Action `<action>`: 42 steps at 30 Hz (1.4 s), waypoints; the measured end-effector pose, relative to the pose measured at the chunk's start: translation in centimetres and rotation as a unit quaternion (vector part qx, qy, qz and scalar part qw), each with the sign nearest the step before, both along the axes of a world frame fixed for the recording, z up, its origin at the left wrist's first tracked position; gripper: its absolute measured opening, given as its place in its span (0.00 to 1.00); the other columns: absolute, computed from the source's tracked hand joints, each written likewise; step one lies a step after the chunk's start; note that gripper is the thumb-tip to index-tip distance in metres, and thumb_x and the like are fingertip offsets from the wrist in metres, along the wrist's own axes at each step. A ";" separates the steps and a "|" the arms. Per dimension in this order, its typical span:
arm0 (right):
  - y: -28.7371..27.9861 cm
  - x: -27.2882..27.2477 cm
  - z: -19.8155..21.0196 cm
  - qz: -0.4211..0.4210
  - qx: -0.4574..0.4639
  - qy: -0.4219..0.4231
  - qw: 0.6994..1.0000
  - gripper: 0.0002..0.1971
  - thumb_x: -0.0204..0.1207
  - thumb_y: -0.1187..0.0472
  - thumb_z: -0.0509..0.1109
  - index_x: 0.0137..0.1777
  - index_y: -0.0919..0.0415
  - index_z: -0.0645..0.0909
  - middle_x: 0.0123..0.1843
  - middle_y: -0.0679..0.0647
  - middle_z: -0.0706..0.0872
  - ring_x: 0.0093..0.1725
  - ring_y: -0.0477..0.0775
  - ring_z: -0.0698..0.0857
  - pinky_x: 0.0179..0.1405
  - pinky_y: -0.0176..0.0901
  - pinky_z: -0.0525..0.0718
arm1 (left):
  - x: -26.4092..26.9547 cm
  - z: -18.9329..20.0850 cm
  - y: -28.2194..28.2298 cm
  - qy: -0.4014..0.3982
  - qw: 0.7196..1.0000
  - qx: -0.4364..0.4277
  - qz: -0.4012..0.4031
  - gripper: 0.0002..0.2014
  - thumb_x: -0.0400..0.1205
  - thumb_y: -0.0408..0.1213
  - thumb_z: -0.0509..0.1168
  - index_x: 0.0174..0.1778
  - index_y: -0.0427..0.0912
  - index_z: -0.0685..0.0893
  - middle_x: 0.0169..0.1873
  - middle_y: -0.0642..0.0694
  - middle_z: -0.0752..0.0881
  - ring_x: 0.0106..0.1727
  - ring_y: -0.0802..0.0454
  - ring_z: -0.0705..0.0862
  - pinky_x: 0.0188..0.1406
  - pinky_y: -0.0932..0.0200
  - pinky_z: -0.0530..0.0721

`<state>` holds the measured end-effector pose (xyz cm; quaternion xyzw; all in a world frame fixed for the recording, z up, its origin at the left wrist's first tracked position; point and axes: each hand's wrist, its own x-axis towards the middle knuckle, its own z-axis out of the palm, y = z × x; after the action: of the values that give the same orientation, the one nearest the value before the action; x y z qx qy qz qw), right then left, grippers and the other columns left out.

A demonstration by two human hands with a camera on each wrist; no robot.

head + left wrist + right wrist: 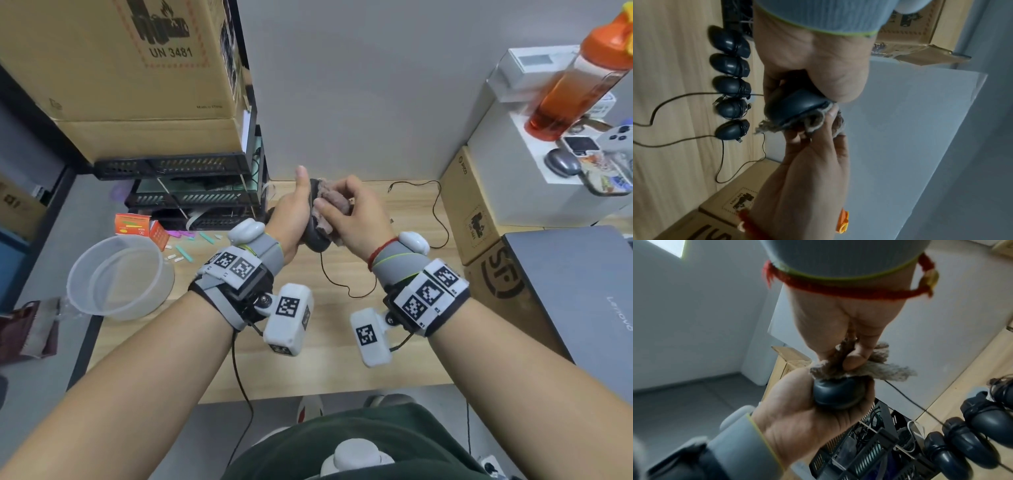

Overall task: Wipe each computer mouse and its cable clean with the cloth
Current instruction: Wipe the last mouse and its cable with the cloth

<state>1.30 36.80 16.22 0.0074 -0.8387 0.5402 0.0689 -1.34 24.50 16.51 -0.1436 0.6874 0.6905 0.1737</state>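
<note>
Dark grey plastic identifies the computer mouse (314, 236), which the left hand (291, 219) grasps above the bench (329, 346), fingers curled round the body and thumb raised. The right hand (356, 216) clutches a bunched brown cloth (330, 202) and presses it against the upper face of the mouse. The mouse cable (346, 287) hangs from the lower end of the mouse and loops on the bench surface. In the left wrist view, five more dark mice (731, 87), each with its cable wound round the body, lie in a row on the bench near the wall. A black wire rack (191, 195) stands left of the hands, and a clear plastic tub (120, 277) sits at the left bench edge. Cardboard boxes (479, 219) and a grey laptop (575, 294) occupy the right side.
</note>
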 end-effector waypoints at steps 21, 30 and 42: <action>-0.3 0.7 0.2 0.110 0.050 0.066 0.990 0.13 0.68 0.60 0.83 0.53 0.55 0.92 0.36 0.46 0.75 0.35 0.38 0.77 0.40 0.37 0.77 | -0.1 0.2 -2.2 -0.081 0.987 0.138 -0.030 0.35 0.90 0.63 0.42 0.48 0.37 0.84 0.29 0.39 0.86 0.27 0.46 0.84 0.26 0.58 0.86; -1.6 0.8 1.1 0.075 0.062 0.093 0.991 0.12 0.73 0.59 0.79 0.56 0.55 0.91 0.40 0.53 0.74 0.40 0.44 0.76 0.44 0.33 0.75 | -0.1 0.5 -1.7 -0.091 0.985 0.144 0.002 0.28 0.92 0.59 0.43 0.42 0.44 0.79 0.19 0.47 0.79 0.14 0.52 0.75 0.17 0.68 0.72; -0.4 -1.0 1.2 0.023 0.047 0.068 0.996 0.12 0.71 0.59 0.80 0.55 0.53 0.91 0.36 0.47 0.72 0.35 0.36 0.74 0.37 0.38 0.74 | -0.3 0.5 -1.6 -0.106 0.989 0.104 0.004 0.25 0.92 0.58 0.48 0.58 0.46 0.86 0.48 0.41 0.93 0.38 0.46 0.92 0.34 0.53 0.89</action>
<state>0.33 36.37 17.46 0.0668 -0.8561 0.5000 0.1126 -1.68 22.91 16.99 -0.1995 0.5888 0.7399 0.2570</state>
